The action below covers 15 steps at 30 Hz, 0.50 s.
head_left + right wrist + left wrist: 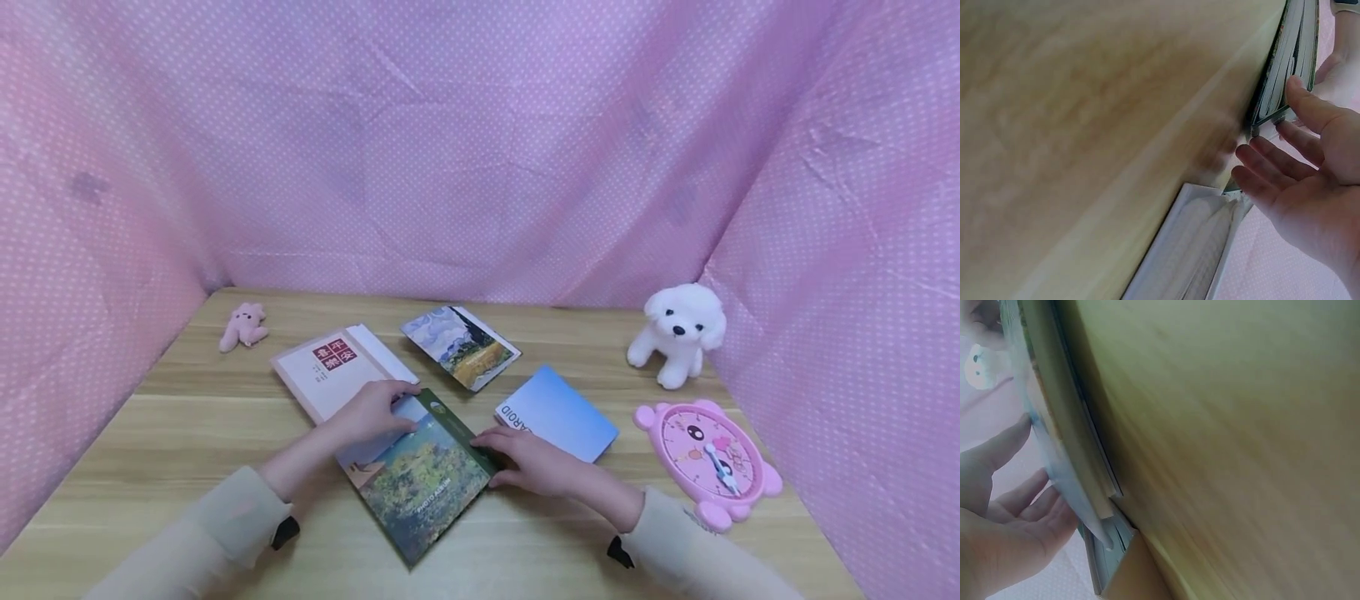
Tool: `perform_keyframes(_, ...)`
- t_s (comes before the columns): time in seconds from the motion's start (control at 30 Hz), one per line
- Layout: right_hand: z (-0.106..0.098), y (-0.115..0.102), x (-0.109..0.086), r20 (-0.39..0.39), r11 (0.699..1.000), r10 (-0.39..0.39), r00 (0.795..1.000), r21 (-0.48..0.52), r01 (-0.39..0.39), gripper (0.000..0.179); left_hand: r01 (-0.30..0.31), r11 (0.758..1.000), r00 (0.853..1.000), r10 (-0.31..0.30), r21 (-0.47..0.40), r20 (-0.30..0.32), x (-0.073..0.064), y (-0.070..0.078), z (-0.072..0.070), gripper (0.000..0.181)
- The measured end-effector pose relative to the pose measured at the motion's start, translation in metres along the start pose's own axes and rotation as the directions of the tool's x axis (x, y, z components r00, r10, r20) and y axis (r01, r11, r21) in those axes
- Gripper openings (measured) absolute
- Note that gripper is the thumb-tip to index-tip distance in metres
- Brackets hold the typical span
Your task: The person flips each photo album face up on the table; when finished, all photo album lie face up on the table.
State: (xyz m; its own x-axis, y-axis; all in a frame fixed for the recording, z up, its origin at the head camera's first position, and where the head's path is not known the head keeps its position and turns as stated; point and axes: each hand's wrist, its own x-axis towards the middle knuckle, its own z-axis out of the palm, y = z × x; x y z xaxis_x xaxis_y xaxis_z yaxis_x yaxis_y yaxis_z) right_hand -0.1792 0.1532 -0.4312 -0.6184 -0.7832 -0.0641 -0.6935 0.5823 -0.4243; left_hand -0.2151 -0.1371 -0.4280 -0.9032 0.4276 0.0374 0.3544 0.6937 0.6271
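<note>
A photo album [431, 475] with a painted landscape cover and dark green spine strip lies at an angle, overlapping the lower part of a cream book [300, 375] with red square characters. My left hand [372, 412] rests on its upper left end, thumb on the cover and fingers at the far edge. At the spine side, my right hand [532, 461] touches the near right corner, its fingers along the strip. The right wrist view shows my right thumb against the page edges [1300, 56]. Just behind that hand lies a blue album [558, 412], partly covered by it.
A folded painting-print booklet [461, 346] lies behind the albums. A small pink plush toy [243, 326] sits at back left, a white plush dog [678, 333] at back right. In front of the dog is a pink toy clock [708, 458]. Pink dotted cloth [480, 167] surrounds the table.
</note>
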Motion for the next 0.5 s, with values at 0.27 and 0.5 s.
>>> perform_keyframes(0.27,-0.002,0.001,-0.0042,-0.04,0.995,-0.097,0.994,0.014,0.097,0.054,0.028,0.999,0.999,-0.029,-0.018,-0.036,0.0013,0.0038,0.0028,0.05)
perform_keyframes(0.5,-0.0076,-0.0012,-0.0058,-0.046,0.995,-0.102,0.994,0.001,0.102,0.055,0.01,1.0,0.997,-0.011,-0.01,-0.078,0.0013,0.0068,0.0022,0.044)
